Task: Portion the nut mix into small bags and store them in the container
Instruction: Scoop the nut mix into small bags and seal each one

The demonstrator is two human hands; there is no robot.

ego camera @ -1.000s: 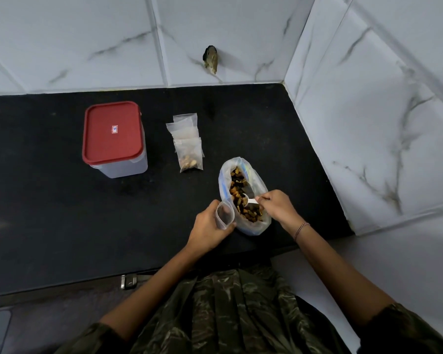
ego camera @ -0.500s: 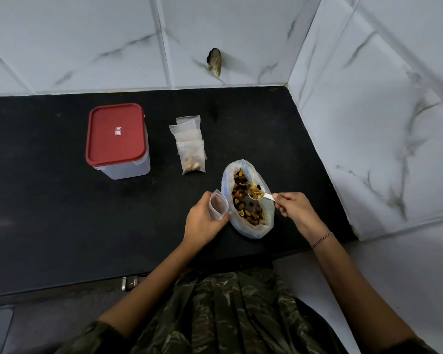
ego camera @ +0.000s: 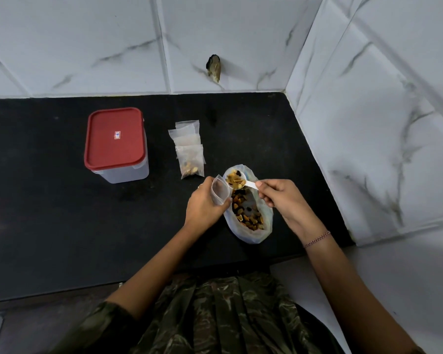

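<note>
1. Nut mix [ego camera: 234, 180] is heaping a white spoon [ego camera: 251, 185], which the right hand [ego camera: 283, 198] is pinching over the big bag [ego camera: 251, 233], near right on the worktop [ego camera: 49, 213].
2. The left hand [ego camera: 203, 208] is gripping a small bag [ego camera: 220, 192] open just beside the spoon.
3. Filling is going on; the next move is probably calling for tipping the spoon into that mouth.

Both curled: left hand [ego camera: 204, 206], right hand [ego camera: 285, 200].

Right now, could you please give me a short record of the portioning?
left hand: holds a small clear plastic bag open
right hand: pinches a white plastic spoon loaded with nut mix, beside that bag's mouth
source: large clear plastic bag of nut mix, open on black counter
finished: one filled small bag, lying against flat bags
container: clear plastic box, red lid on
</note>
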